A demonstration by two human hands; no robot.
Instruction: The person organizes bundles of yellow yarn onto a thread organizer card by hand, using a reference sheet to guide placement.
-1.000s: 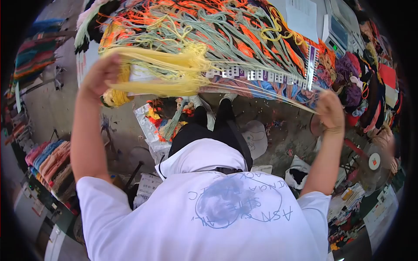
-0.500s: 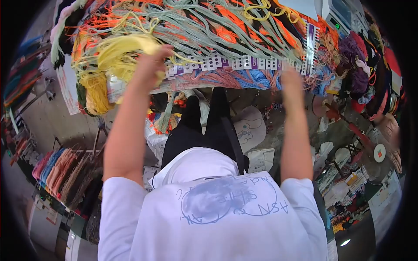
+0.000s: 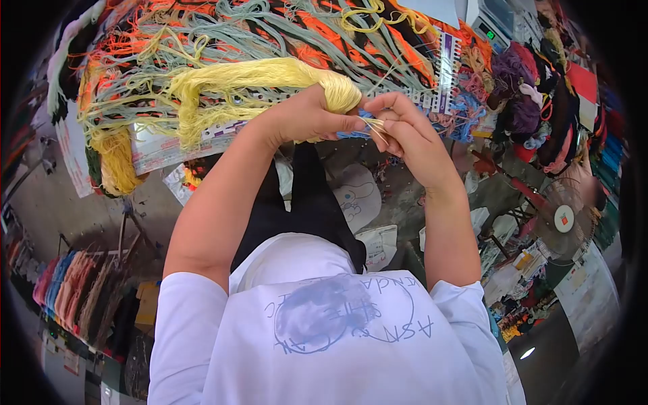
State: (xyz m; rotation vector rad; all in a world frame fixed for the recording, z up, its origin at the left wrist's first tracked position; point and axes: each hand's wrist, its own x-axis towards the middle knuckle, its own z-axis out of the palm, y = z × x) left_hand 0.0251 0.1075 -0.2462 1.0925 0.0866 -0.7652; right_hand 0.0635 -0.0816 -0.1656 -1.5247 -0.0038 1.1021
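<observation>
My left hand (image 3: 314, 116) is closed round one end of a pale yellow yarn skein (image 3: 256, 75), whose looped end bulges above the fingers. The rest of the skein trails left over the heaped yarn. Close by on the right, my right hand (image 3: 408, 131) pinches a few pale yarn strands (image 3: 372, 124) that stretch between both hands. Grey-green yarn (image 3: 253, 42) and orange yarn (image 3: 297, 50) lie beneath and beyond the hands. A white and purple punched card strip (image 3: 445, 73) stands upright to the right of them.
A deeper yellow skein (image 3: 116, 158) hangs off the left table edge. At the back right are a device with a green display (image 3: 491, 32) and purple yarn (image 3: 516, 74). A round fan (image 3: 563, 219) stands to the right; colored skeins (image 3: 74, 287) hang on a rack lower left.
My left hand has moved right with the yellow skein, which now lies stretched out. My right hand has come in from the right and now pinches strands beside it.
</observation>
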